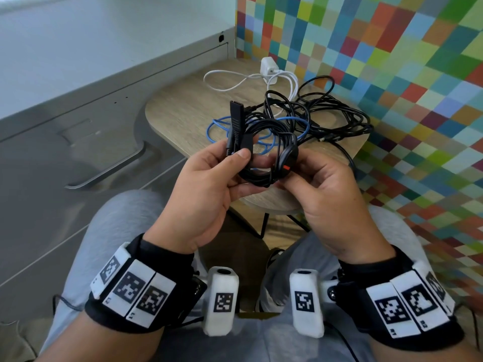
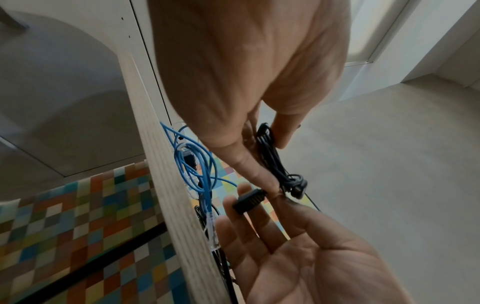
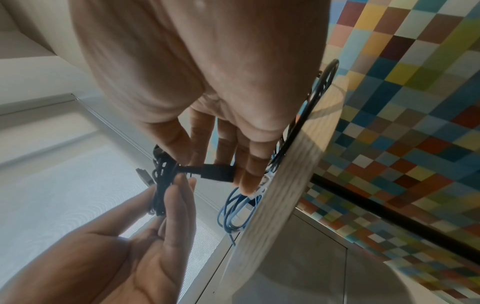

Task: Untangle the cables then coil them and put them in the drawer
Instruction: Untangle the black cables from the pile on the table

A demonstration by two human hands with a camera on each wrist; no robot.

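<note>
A: Nearest: left hand (image 1: 206, 184) and right hand (image 1: 324, 189), both grasping the black coiled cable (image 1: 264, 150) at frame centre.
B: Grip?
A: Left thumb pins connectors; right fingers curl round the plug end.
B: Beyond?
A: Blue cable (image 1: 222, 126), black tangle (image 1: 337, 116), white charger (image 1: 269, 66) at 12 o'clock on the wooden table (image 1: 172, 113). Drawer cabinet (image 1: 78, 142) at 9.

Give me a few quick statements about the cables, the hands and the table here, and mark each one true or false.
1. Both hands hold the black cable bundle. True.
2. The blue cable is in the left hand. False: it lies on the wooden table.
3. The white charger sits at the table's far side. True.
4. The right hand is empty. False: it grips the bundle at a plug.
</note>
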